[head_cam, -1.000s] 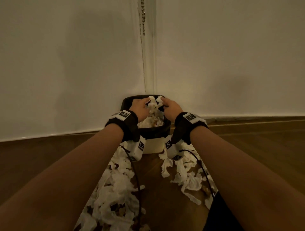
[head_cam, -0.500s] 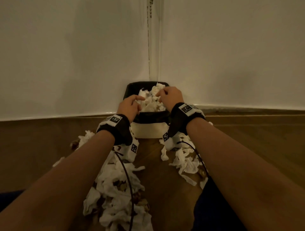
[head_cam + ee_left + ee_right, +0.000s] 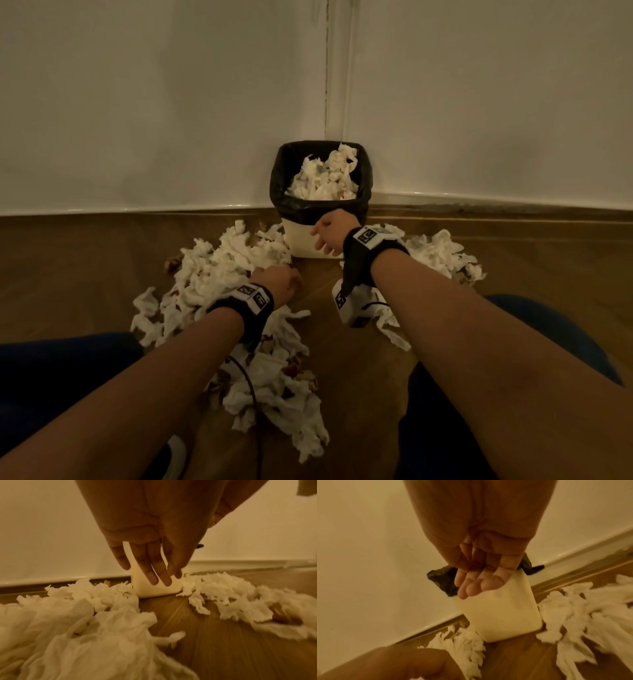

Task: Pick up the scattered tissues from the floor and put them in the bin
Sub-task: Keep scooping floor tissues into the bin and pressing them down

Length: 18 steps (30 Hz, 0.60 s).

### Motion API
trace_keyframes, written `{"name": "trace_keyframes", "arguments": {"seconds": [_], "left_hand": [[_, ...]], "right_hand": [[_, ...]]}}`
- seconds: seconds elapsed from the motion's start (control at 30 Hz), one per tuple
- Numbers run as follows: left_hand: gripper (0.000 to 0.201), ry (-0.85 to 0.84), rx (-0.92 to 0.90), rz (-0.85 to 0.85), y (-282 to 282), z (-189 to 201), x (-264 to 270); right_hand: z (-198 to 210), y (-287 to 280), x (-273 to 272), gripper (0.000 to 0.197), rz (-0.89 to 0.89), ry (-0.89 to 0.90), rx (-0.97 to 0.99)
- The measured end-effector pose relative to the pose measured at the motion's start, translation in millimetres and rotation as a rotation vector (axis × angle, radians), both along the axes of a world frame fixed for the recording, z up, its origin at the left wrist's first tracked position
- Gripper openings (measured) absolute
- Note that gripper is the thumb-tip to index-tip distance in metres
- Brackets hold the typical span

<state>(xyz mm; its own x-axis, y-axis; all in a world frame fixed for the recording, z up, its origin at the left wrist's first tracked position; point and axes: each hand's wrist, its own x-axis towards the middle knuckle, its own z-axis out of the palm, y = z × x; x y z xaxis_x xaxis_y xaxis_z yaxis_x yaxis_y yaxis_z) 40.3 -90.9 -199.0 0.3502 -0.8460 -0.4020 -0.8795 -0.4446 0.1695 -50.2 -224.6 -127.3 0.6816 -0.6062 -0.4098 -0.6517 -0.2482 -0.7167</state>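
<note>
A cream bin with a black liner stands in the room's corner, filled with crumpled white tissues. More tissues lie in a big heap left of the bin and a smaller heap to its right. My left hand hangs low over the floor by the left heap, its fingers straight and empty. My right hand is in front of the bin, fingers loosely extended, holding nothing.
White walls meet behind the bin, with a skirting board along the wooden floor. My knees in dark blue trousers flank the strip of floor between the heaps. A cable trails from the left wrist over the tissues.
Both hands have let go of the tissues in the bin and come back down towards the floor, the left lower and further back. The head view has tilted down.
</note>
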Motion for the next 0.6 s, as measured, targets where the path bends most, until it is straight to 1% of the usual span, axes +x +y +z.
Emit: {"name": "trace_keyframes", "arguments": {"seconds": [0.1, 0.17, 0.23, 0.3, 0.4, 0.5, 0.6], "left_hand": [[0.027, -0.131, 0.136, -0.103, 4.6, -15.7, -3.8], [0.026, -0.221, 0.200, -0.206, 7.2, -24.6, -5.3], [0.031, -0.275, 0.236, -0.291, 8.9, -32.9, -7.3], [0.040, -0.291, 0.241, -0.329, 9.6, -40.2, -10.5], [0.046, -0.269, 0.236, -0.338, 7.8, -52.0, -14.1], [0.057, -0.236, 0.264, -0.323, 7.9, -64.9, -14.2], [0.067, -0.240, 0.269, -0.349, 12.3, -77.4, -10.0]], "right_hand": [[-24.6, 10.3, 0.8, 0.020, -0.041, 0.059, 0.066], [-43.6, 17.2, -0.8, 0.022, -0.083, 0.059, 0.116], [-60.4, 22.1, -3.1, 0.025, -0.132, 0.060, 0.159], [-72.7, 25.5, -5.1, 0.025, -0.130, 0.101, 0.184], [-85.6, 27.0, -9.8, 0.025, -0.072, 0.171, 0.182], [-93.8, 30.2, -16.1, 0.029, -0.108, 0.143, 0.193], [-104.7, 34.7, -18.9, 0.031, -0.111, 0.160, 0.202]]}}
